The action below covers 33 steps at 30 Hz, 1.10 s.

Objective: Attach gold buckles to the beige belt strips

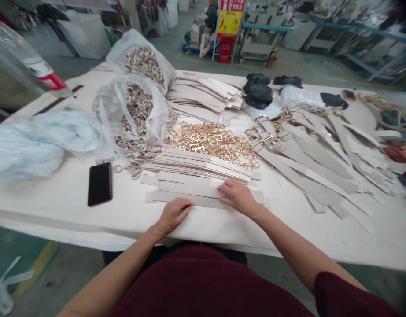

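Observation:
Long, flat grey strips [186, 190] lie in an overlapping row in front of me, apparently leather or a similar material. At the near edge of the closest strip [203, 201], my left hand [174, 214] is closed, its thumb and fingers pinching that edge. My right hand [238, 196] rests on the right part of the same row, fingertips on the strips and thumb apart from the fingers. Just behind the row is a heap of gold-coloured metal buckles [209, 140]. Small grey loops [138, 154] spill out beside them on the left.
Two clear plastic bags [160, 112] of loops stand at the back left. A black phone [100, 184] and crumpled plastic [27, 145] lie left. More strips, some with buckles [308, 154], spread across the right. Black bundles [258, 94] sit at the back, and a bottle [47, 75] stands far left.

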Each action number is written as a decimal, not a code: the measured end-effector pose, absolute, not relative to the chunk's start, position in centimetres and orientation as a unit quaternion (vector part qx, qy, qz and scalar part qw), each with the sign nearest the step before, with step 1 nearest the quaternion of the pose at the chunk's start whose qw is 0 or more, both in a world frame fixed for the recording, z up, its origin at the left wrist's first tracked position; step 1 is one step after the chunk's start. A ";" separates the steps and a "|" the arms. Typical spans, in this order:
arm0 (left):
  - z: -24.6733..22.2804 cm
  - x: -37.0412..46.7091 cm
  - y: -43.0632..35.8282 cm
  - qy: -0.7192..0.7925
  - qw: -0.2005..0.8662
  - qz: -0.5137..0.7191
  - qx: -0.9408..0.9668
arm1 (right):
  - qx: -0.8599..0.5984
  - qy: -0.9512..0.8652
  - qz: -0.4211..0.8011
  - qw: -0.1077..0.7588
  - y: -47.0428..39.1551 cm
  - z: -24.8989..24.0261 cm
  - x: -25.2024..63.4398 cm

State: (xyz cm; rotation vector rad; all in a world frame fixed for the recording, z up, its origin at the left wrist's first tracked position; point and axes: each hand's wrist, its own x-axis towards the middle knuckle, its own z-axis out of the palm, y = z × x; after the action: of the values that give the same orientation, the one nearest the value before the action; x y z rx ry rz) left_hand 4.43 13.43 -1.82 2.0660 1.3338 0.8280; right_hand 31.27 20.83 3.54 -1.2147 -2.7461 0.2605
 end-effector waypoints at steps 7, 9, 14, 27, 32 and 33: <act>-1.1 4.2 13.1 0.535 0.338 0.351 0.690 | -0.432 -0.890 0.056 0.132 19.4 3.0 32.0; -0.9 3.8 13.0 0.584 0.341 0.396 0.621 | -0.418 -0.893 0.066 0.150 18.4 3.6 32.4; -0.5 2.5 14.0 0.633 0.198 0.415 0.622 | -0.401 -0.891 0.072 0.201 17.0 5.1 34.1; 1.8 1.1 16.5 0.492 0.066 0.348 0.795 | -0.446 -0.864 0.214 0.091 19.1 7.0 36.1; 2.0 2.6 16.5 0.481 0.076 0.289 0.824 | -0.482 -0.838 0.255 0.022 19.3 6.5 34.1; 1.9 3.2 16.4 0.482 0.087 0.279 0.826 | -0.479 -0.840 0.256 0.013 19.1 5.9 33.1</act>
State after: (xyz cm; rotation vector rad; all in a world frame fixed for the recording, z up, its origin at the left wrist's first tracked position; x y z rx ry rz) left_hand 3.22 16.38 1.94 2.4616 1.4353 0.8304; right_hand 33.09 19.14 5.94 -1.4919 -2.6165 0.7968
